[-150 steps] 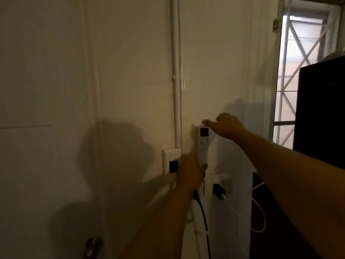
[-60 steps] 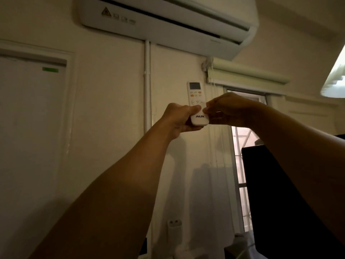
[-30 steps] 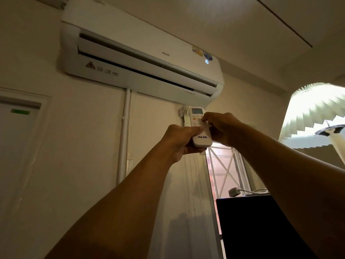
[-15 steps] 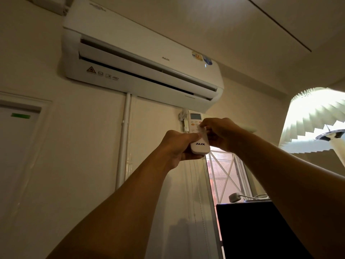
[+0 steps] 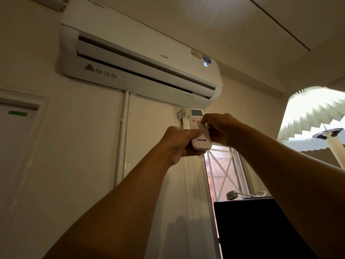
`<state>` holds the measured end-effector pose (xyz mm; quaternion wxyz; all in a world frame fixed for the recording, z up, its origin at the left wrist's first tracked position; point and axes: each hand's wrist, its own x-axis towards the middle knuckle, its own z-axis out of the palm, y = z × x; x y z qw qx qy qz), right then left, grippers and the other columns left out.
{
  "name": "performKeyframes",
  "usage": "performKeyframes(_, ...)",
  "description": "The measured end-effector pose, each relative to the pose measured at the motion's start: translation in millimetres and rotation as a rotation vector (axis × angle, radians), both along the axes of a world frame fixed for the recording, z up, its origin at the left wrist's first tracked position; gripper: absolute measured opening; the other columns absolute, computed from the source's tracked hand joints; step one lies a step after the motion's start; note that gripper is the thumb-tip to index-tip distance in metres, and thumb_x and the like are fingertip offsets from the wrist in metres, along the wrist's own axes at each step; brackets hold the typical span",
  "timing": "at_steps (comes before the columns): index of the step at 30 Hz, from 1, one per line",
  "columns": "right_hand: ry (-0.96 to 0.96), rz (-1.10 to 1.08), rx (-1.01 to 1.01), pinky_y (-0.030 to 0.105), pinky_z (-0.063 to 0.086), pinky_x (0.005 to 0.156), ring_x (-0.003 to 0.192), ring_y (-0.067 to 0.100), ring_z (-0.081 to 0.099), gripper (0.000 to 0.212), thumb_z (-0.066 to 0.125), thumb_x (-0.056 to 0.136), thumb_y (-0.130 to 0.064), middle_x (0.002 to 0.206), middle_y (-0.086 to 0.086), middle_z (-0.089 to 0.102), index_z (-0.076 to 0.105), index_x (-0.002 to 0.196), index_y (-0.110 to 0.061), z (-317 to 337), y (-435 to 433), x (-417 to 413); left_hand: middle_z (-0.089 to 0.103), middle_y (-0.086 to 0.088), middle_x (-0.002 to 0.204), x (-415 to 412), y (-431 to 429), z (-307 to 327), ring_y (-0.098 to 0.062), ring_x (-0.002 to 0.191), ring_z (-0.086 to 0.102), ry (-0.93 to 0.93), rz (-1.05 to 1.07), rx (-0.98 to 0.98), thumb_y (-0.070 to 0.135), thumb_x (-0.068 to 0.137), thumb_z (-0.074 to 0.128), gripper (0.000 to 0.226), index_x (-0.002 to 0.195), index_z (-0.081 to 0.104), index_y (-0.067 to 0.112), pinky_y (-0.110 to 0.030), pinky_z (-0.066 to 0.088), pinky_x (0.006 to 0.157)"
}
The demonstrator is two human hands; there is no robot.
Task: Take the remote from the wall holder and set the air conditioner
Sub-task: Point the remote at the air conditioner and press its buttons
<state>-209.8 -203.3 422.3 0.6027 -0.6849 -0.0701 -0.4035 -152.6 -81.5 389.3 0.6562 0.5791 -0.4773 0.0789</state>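
Left hand [image 5: 177,142] gripping remote [image 5: 199,133], right hand [image 5: 220,128] pinching its buttons, air conditioner [image 5: 140,62] overhead

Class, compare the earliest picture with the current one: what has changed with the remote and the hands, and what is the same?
The remote has left the wall holder and been raised toward the air conditioner. The left hand now grips its lower end; the right hand has its fingers over the buttons. Over the last second the grip has stayed unchanged.
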Motion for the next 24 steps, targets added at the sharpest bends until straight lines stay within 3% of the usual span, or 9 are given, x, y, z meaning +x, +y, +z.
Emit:
performKeyframes(6,-0.01,0.037,-0.014,0.032,0.055,0.056,0.076,0.026,0.067,0.026,0.058,0.091,-0.015,0.092,0.014,0.065,0.052,0.112,-0.003,-1.1,0.6,-3.0,0.067,-0.01,0.084,1.9,5.0,0.6,-0.022,0.065,0.07,-0.002,-0.008,-0.011,0.019,0.086,0.065,0.011,0.089,0.056,0.014,-0.026,0.056,0.046)
performKeyframes(11,-0.025,0.018,-0.017,0.031,0.054,0.053,0.075,0.025,0.068,0.022,0.057,0.09,-0.015,0.09,0.013,0.065,0.053,0.108,-0.003,-0.9,3.5,-1.7,0.067,-0.011,0.088,1.7,6.8,0.0,-0.025,0.071,0.07,-0.01,0.002,-0.011,0.02,0.086,0.065,0.029,0.109,0.052,0.008,-0.027,0.058,0.048)
performKeyframes(16,-0.024,-0.003,-0.024,0.03,0.054,0.053,0.073,0.025,0.068,0.015,0.058,0.09,-0.014,0.087,0.013,0.066,0.054,0.1,-0.003,-2.5,4.7,-1.7,0.067,-0.011,0.089,2.3,8.7,-1.6,-0.026,0.074,0.07,-0.002,-0.006,-0.005,0.02,0.086,0.066,0.031,0.111,0.052,0.008,-0.03,0.06,0.052)
performKeyframes(24,-0.041,-0.029,-0.031,0.029,0.053,0.053,0.072,0.023,0.066,0.024,0.059,0.091,-0.015,0.086,0.012,0.065,0.053,0.11,-0.002,-1.5,2.3,-9.1,0.068,-0.012,0.09,-1.5,4.1,0.4,-0.028,0.076,0.07,-0.006,-0.031,-0.007,0.019,0.086,0.066,0.024,0.103,0.054,0.009,-0.03,0.06,0.052)
